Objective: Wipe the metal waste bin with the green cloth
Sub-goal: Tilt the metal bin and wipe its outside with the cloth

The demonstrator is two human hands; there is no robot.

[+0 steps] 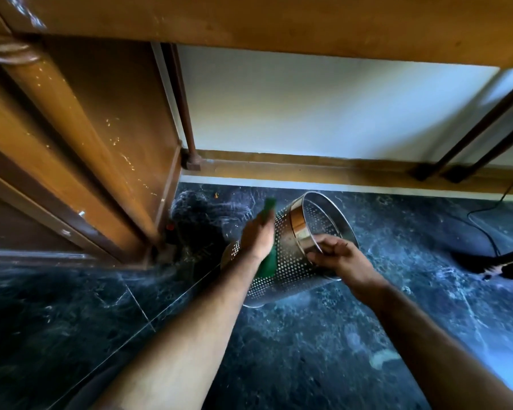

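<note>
A dark marbled floor (308, 350) spreads beneath a wooden cabinet (80, 143), which stands left of a tilted metal waste bin (288, 255). The perforated bin leans with its open mouth turned up and to the right, its base end low toward the cabinet. A person's right hand (335, 255) curls its fingers over the bin's rim, gripping it. The left hand (256, 235) presses a green cloth (268, 261) against the bin's outer wall, fingers closed on the cloth.
</note>
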